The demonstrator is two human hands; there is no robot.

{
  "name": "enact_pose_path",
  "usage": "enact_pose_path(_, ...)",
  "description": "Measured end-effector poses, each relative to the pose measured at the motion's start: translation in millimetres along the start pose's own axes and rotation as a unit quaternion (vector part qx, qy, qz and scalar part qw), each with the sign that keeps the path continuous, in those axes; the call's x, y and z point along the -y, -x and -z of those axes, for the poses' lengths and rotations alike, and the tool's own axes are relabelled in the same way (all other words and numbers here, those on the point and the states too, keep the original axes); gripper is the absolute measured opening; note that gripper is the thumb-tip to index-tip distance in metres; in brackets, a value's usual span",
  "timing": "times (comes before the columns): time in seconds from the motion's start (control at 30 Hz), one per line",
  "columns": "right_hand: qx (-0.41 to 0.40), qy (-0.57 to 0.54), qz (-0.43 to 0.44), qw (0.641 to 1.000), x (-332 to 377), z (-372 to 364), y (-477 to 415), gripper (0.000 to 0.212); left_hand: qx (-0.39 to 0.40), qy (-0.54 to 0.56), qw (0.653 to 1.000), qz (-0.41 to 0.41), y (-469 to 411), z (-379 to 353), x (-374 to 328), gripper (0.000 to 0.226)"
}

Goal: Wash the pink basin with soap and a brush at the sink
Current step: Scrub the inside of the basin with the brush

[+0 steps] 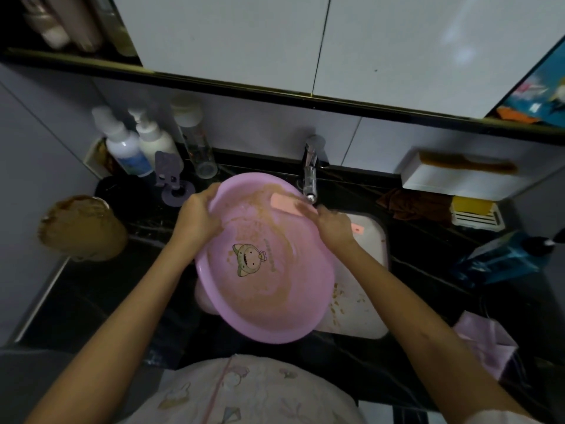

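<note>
The pink basin (275,301) lies tilted over the white sink (367,270), smeared with brown dirt and showing a cartoon print on its bottom. My left hand (197,215) grips the basin's upper left rim. My right hand (334,226) holds a pink brush (289,203) whose head rests against the inside wall near the top rim. The brush handle's end (357,228) sticks out past my right hand. The faucet (309,175) stands just behind the basin.
Bottles (131,148) and a purple holder (171,179) stand at the back left on the black counter. A brown-smeared round object (82,228) sits at left. A brown cloth (412,203), soap dish (477,212), blue bottle (501,261) and pink cloth (486,341) lie at right.
</note>
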State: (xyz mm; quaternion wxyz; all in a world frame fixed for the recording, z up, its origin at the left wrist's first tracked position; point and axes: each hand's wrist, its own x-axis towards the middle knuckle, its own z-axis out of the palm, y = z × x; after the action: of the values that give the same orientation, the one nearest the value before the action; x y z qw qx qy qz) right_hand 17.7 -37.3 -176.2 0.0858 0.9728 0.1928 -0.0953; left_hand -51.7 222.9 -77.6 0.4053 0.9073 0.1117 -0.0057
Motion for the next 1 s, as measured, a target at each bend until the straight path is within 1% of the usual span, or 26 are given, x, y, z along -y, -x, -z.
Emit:
enact_pose_path(0.07,0.053,0.010,0.023,0.998,2,-7,8,0.053,0.004,0.009,1.000,-0.006,0,1,3,0.074)
enact_pose_path(0.1,0.052,0.019,0.033,0.998,5,-6,7,0.052,0.002,0.013,1.000,-0.010,1,1,4,0.073)
enact_pose_path(0.23,-0.045,0.029,0.026,0.998,17,14,-11,0.064,-0.006,0.008,1.000,-0.020,-1,2,1,0.070)
enact_pose_path(0.27,-0.050,0.018,0.022,0.998,16,13,-13,0.065,-0.007,0.003,1.000,-0.019,-1,2,-1,0.071)
enact_pose_path(0.33,-0.014,-0.034,0.020,0.999,9,-1,-7,0.061,-0.005,-0.003,1.000,-0.013,-1,3,-3,0.073)
enact_pose_path(0.4,0.049,-0.041,0.026,0.998,9,-16,4,0.052,-0.003,0.005,1.000,-0.003,0,3,-3,0.074)
enact_pose_path(0.43,0.057,-0.035,0.032,0.997,13,-18,8,0.051,-0.001,0.012,1.000,0.001,1,3,-1,0.075)
enact_pose_path(0.47,0.044,-0.026,0.033,0.998,17,-14,6,0.054,-0.001,0.016,1.000,0.004,2,3,-1,0.075)
enact_pose_path(0.57,-0.031,-0.014,0.022,0.999,18,10,-7,0.064,-0.012,0.010,1.000,0.002,2,2,-3,0.074)
enact_pose_path(0.6,-0.040,-0.010,0.019,0.999,12,12,-11,0.066,-0.015,0.004,1.000,-0.003,2,2,-5,0.073)
enact_pose_path(0.67,-0.018,-0.010,0.014,1.000,-1,3,-4,0.065,-0.015,-0.002,1.000,-0.007,2,3,-10,0.071)
enact_pose_path(0.73,0.033,-0.032,0.018,0.999,-6,-10,8,0.057,-0.012,0.002,1.000,-0.001,3,3,-9,0.070)
enact_pose_path(0.8,0.049,-0.043,0.020,0.998,-2,-8,11,0.050,-0.009,0.008,1.000,-0.001,4,3,-5,0.072)
enact_pose_path(0.93,-0.031,0.019,0.029,0.999,8,26,-5,0.058,-0.014,0.014,1.000,-0.007,2,2,-6,0.072)
enact_pose_path(1.0,-0.037,0.020,0.008,0.999,3,27,-1,0.059,-0.014,0.011,1.000,-0.007,1,0,-8,0.071)
